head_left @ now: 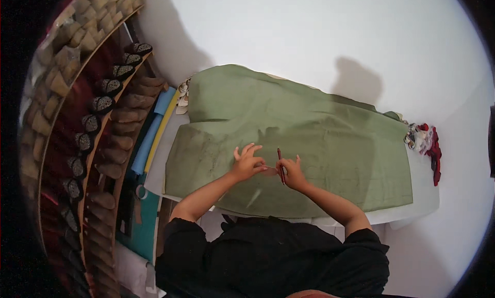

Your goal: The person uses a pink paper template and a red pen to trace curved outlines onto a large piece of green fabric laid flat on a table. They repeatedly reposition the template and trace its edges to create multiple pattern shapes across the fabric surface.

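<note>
Over the middle of the green cloth (319,138), my two hands are close together. My left hand (246,165) pinches a small, flat, pinkish piece (270,171) between thumb and forefinger, with the other fingers spread. Its material is too small to tell. My right hand (294,175) grips a slim dark red pen (279,154), which stands nearly upright, and its fingertips meet the other side of the flat piece. The cloth is spread over a pale table and looks creased, with a dark smudged patch left of my left hand.
Shelves at the left hold rows of dark patterned shoes (101,104) and brown shoe forms (124,142). Blue and yellow rolls (151,143) lean beside the table, near a teal board (142,231). Scraps (422,138) lie at its right end. A white wall (289,29) stands behind.
</note>
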A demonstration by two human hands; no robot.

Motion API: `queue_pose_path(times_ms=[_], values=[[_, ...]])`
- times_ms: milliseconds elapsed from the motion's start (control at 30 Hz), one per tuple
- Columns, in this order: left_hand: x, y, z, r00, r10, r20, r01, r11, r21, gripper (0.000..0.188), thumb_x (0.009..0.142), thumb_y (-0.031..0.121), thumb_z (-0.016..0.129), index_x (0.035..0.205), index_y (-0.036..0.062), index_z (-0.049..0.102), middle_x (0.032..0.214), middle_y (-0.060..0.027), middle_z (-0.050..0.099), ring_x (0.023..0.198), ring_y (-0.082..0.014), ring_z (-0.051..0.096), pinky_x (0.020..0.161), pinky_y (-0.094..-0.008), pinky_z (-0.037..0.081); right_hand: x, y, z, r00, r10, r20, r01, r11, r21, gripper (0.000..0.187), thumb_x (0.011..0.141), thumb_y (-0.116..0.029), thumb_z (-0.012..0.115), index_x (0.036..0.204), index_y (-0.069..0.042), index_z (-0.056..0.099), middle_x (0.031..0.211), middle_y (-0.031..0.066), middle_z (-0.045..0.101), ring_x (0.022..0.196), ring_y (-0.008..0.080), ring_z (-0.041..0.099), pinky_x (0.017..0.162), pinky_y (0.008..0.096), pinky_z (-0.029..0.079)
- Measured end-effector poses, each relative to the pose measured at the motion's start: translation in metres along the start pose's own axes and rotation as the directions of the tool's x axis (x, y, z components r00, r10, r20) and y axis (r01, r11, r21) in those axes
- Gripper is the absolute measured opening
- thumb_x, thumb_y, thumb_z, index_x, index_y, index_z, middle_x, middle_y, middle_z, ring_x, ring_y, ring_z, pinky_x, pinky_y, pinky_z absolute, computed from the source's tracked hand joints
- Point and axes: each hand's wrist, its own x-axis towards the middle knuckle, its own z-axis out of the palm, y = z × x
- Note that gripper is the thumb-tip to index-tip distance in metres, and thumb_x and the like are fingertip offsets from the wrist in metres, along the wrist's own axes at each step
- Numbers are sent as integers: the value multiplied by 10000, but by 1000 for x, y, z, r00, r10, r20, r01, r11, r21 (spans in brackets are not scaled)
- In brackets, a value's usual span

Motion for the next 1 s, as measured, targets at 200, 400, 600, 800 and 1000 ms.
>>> queue_pose_path(times_ms=[200,400,600,800,1000], values=[[-18,21,-10,991,-114,-70,112,993,-41,287,795,463,675,941,218,704,1394,-109,418,1364,-342,255,1011,-687,50,7,-6,-1,994,-99,-40,101,994,42,125,840,-91,596,933,-135,526,840,5,579,880,241,593,1030,622,186],[-43,42,-23,928,-292,-233,270,955,-122,331,838,495,632,1035,235,685,1388,-111,422,1372,-333,246,1016,-655,28,25,-30,-9,974,-198,-108,209,973,100,154,835,-68,588,953,-131,512,822,36,575,840,273,588,1000,634,212],[-78,56,-40,903,-324,-282,328,944,-34,290,867,463,603,981,206,676,1359,-110,450,1351,-334,278,1009,-670,51,26,-40,-6,960,-253,-123,270,951,149,134,857,-83,586,964,-113,511,848,41,576,843,273,579,1009,617,214],[-94,66,-54,863,-333,-380,376,926,42,235,836,416,648,835,185,692,1345,-70,471,1348,-319,288,1008,-667,67,26,-55,-1,943,-310,-118,329,918,221,127,868,-98,592,968,-112,516,856,43,582,848,275,578,1002,618,224],[-97,66,-70,776,-406,-483,484,874,44,171,811,367,690,854,202,706,1326,-29,496,1311,-279,347,986,-675,121,34,-56,-8,933,-339,-122,358,911,205,136,859,-107,611,960,-113,520,871,40,589,864,281,574,1002,633,221]])
